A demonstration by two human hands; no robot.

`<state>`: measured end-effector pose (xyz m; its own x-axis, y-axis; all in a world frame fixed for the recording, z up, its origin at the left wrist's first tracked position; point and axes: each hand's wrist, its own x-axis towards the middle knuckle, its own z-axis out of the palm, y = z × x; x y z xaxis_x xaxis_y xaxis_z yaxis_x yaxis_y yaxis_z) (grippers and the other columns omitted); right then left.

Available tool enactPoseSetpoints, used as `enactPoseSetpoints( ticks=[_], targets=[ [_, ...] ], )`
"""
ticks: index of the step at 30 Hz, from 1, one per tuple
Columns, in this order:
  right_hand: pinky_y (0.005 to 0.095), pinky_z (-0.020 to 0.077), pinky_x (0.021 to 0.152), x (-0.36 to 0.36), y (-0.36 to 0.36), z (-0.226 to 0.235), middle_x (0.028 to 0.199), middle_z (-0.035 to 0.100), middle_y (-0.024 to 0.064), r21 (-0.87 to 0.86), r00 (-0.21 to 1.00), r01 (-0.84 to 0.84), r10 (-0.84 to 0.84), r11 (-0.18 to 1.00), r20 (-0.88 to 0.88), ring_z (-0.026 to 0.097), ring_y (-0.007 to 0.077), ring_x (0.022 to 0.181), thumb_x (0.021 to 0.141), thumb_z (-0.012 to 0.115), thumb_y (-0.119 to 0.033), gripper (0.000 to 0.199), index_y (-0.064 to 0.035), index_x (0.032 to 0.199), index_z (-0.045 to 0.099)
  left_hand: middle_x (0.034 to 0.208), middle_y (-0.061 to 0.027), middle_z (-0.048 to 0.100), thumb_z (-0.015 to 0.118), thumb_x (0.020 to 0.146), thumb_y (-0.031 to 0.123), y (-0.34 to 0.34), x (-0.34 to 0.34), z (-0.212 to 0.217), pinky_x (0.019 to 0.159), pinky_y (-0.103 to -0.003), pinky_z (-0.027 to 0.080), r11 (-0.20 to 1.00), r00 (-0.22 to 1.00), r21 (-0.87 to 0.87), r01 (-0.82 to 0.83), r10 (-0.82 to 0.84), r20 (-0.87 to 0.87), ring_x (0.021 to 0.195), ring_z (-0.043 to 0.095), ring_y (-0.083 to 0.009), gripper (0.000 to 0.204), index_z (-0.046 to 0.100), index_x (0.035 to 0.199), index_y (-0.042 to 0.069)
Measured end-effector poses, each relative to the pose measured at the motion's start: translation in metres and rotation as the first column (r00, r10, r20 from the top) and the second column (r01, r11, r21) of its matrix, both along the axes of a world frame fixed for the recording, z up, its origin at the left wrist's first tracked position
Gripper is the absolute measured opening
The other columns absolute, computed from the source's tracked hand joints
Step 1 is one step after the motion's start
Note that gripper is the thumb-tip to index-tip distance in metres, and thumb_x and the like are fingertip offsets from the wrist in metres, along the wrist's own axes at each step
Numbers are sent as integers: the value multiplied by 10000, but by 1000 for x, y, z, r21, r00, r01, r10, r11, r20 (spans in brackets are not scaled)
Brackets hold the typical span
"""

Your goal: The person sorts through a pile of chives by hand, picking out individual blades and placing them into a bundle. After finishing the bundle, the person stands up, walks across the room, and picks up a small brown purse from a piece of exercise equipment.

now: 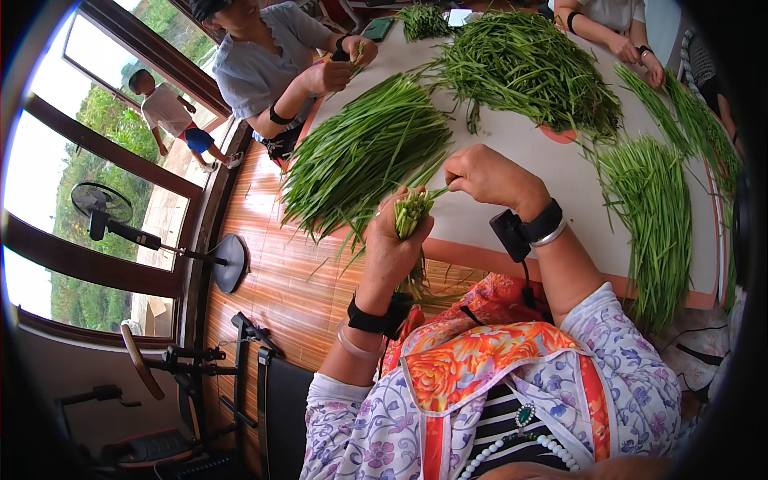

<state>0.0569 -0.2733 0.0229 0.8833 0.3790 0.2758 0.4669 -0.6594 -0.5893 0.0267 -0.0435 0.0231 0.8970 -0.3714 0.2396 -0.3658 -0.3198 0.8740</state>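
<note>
1. Glass doors (116, 148) in dark brown frames bound the room at far left; before them stands a fan (98, 224) with a round wire cage.
2. The floor (268, 260) is glossy, with fine reddish-brown stripes.
3. The left heap (364, 152) consists of long, slender, smooth green stalks, laid roughly parallel. Their axes run diagonally from lower left to upper right, the lower-left ends overhanging the table.
4. The left hand (387, 244) is closed in a fist around the bundle; a black band and a pale bangle ring its wrist.
5. The bundle (412, 210), of thin stalks packed side by side, lies in that fist, just beside the left heap. Its pale, blunt ends point up toward the viewer; its long axis runs down through the grip, green leaves showing beneath.
6. The right hand (492, 180) has thumb and fingers pinched together beside the bundle, and a narrow green strand reaches its fingertips. A black band and a silvery bangle encircle the wrist.
7. The far heap (528, 72) is a looser, tangled mound of darker green, its stalks pointing several ways.
8. The table (580, 204) has a smooth whitish top with a salmon-coloured border.
9. The right heap (650, 228) is combed straight, its long axis directed toward the near edge, which it overhangs.
</note>
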Motion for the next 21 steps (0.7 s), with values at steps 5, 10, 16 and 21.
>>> enactPoseSetpoints(
  ticks=[5, 10, 16, 21],
  targets=[
    [365, 483, 597, -6, 4, 13, 700, 635, 154, 251, 951, -153, 212, 956, -227, 623, 221, 626, 816, 712, -72, 132, 33, 863, 646, 1178, -113, 688, 702, 841, 52, -12, 10, -3, 1071, -373, 381, 950, 969, 309, 39, -112, 220, 1247, 556, -219, 296, 665, 1132, 14],
    [255, 511, 539, -5, 1, 18, 719, 647, 39, 488, 860, -76, 305, 869, -409, 618, 94, 628, 879, 638, -20, 42, 15, 894, 656, 763, -78, 633, 728, 836, 83, -12, 5, 1, 708, -325, 478, 991, 992, 83, 103, -97, -80, 691, 589, -173, 151, 617, 916, 19],
    [314, 553, 716, 31, -12, -37, 903, 665, 87, 264, 967, 182, -221, 947, 128, 667, 217, 814, 874, 649, -30, 123, -7, 994, 658, 776, -53, 629, 724, 834, 41, 2, 5, -7, 662, -298, 471, 994, 986, -10, 113, -113, -121, 703, 567, -134, 132, 621, 912, 14],
    [382, 508, 906, 36, 2, -64, 1098, 611, 79, -13, 956, 196, -188, 981, 226, 591, 295, 1049, 831, 683, -58, 263, -70, 1093, 677, 745, -16, 641, 692, 840, 4, 2, -3, -6, 648, -251, 480, 994, 991, -36, 108, -110, -74, 685, 593, -96, 29, 665, 846, 14]
  ],
)
